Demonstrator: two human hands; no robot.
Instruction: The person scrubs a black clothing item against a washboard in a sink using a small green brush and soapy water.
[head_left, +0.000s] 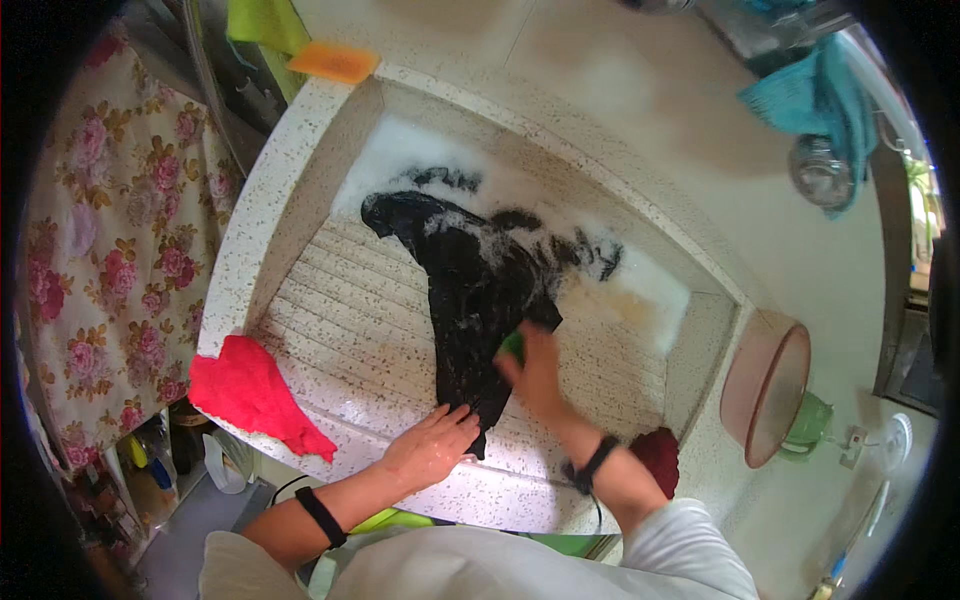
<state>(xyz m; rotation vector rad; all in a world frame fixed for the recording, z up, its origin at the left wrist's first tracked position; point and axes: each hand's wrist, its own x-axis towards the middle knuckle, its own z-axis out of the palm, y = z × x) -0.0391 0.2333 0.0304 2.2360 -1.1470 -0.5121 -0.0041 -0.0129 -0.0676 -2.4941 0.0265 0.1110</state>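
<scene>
A wet black garment (472, 292) lies over the ridged slope of a speckled stone laundry sink (259, 217), its far part in white suds. My left hand (435, 446) rests on the garment's near end at the front rim, its fingers pressing the cloth. My right hand (534, 367) is blurred and closed around a green object (514, 345), perhaps a scrubbing brush, on the garment's right side. Most of the green object is hidden by the hand.
A red cloth (259, 397) drapes over the front left corner, a dark red cloth (658, 459) lies at the front right. An orange sponge (335, 62) sits on the back left corner. Pink basin (765, 390) stands right of the sink; floral curtain (124, 247) hangs left.
</scene>
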